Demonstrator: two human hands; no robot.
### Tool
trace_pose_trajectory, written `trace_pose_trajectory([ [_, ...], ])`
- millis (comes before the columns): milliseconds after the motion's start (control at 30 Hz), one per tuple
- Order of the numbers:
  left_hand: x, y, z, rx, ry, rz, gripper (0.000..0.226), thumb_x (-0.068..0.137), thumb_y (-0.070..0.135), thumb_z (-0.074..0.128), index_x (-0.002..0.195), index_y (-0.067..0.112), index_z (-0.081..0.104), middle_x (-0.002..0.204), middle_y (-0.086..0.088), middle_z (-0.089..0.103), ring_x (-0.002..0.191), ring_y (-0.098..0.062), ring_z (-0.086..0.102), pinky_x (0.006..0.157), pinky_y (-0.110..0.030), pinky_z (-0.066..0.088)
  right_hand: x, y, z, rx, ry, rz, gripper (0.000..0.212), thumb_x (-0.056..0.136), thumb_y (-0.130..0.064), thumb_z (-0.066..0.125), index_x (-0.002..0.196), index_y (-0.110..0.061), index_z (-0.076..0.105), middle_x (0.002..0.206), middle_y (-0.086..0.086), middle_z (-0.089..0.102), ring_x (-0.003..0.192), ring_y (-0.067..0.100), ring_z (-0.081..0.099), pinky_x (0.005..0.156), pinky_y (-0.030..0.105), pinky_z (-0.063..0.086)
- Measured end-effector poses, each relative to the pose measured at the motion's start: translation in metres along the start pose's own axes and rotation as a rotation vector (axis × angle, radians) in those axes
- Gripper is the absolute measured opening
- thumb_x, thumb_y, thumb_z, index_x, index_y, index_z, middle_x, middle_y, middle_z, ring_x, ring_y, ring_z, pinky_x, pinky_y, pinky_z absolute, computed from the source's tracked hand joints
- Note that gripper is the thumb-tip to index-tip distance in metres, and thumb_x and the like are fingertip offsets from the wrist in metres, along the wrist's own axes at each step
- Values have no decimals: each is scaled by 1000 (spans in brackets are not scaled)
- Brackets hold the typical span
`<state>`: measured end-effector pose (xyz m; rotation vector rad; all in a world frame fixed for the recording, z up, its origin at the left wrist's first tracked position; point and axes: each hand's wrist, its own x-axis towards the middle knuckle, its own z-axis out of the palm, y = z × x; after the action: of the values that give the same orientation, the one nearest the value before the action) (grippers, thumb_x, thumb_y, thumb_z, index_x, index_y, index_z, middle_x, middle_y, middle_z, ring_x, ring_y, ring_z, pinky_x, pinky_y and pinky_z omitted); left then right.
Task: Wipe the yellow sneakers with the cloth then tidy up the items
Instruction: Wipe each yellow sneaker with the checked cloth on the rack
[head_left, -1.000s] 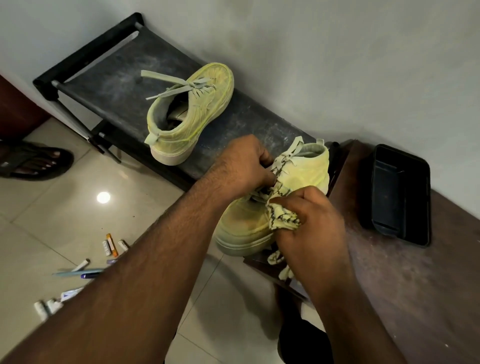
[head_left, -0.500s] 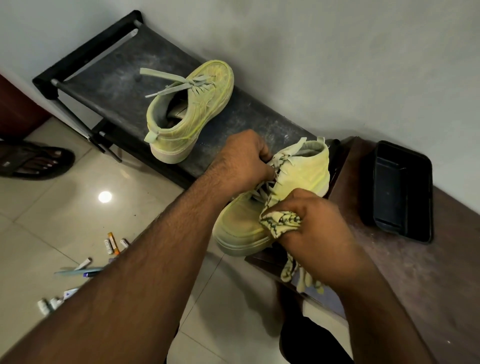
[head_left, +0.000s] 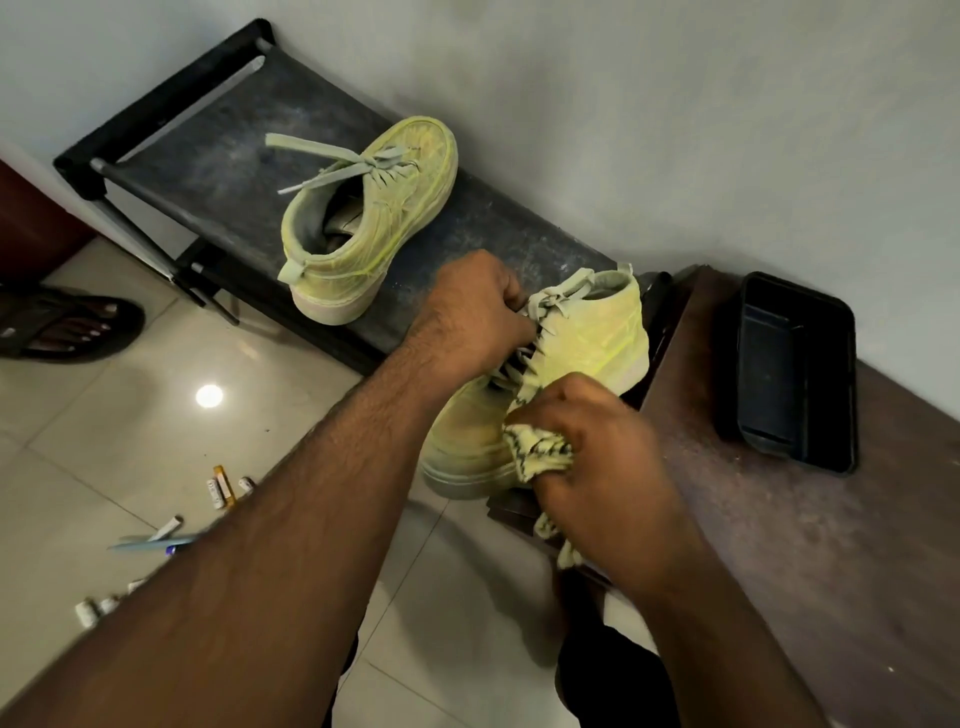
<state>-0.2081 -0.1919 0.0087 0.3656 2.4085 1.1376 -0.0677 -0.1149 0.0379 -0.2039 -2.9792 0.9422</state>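
One yellow sneaker (head_left: 587, 338) is held in front of me, toe pointing down and left. My left hand (head_left: 472, 312) grips it at the laces and tongue. My right hand (head_left: 597, 457) is closed on a yellow and black patterned cloth (head_left: 540, 449), pressed against the sneaker's side near the sole; a loose end of the cloth hangs below the hand. The second yellow sneaker (head_left: 374, 223) stands with loose laces on the dusty black shoe rack (head_left: 218, 156) by the wall.
A black rectangular tray (head_left: 795, 369) lies on the dark wooden bench (head_left: 831, 571) at the right. Small tubes and pens (head_left: 171, 535) are scattered on the tiled floor at the lower left. Another person's sandalled foot (head_left: 67, 327) is at the left edge.
My right hand with the cloth has slid down along the sneaker's side toward the sole. My left hand keeps its grip at the laces.
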Motion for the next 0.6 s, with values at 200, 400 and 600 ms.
trace_pose_trajectory([
  [200, 1, -1, -1, 23, -37, 12, 9, 76, 15, 78, 81, 8, 76, 73, -4, 73, 68, -15, 70, 59, -28, 58, -5, 8, -9, 164, -28, -83, 38, 65, -4, 55, 96, -14, 74, 92, -3, 62, 89, 14, 60, 74, 30, 51],
  [400, 3, -2, -2, 34, -53, 29, 4, 75, 15, 78, 78, 12, 77, 69, -1, 72, 66, -15, 70, 54, -24, 55, -4, 17, -4, -51, 46, -174, 44, 67, -14, 41, 98, -14, 73, 95, -4, 62, 84, 21, 55, 68, 31, 47],
  [600, 2, -4, -1, 87, -65, 86, 7, 76, 16, 77, 75, 8, 76, 69, -8, 71, 62, -19, 68, 53, -32, 54, 8, 64, -21, -186, 178, 12, 48, 60, 0, 55, 102, -15, 72, 99, -4, 62, 92, 15, 50, 77, 10, 33],
])
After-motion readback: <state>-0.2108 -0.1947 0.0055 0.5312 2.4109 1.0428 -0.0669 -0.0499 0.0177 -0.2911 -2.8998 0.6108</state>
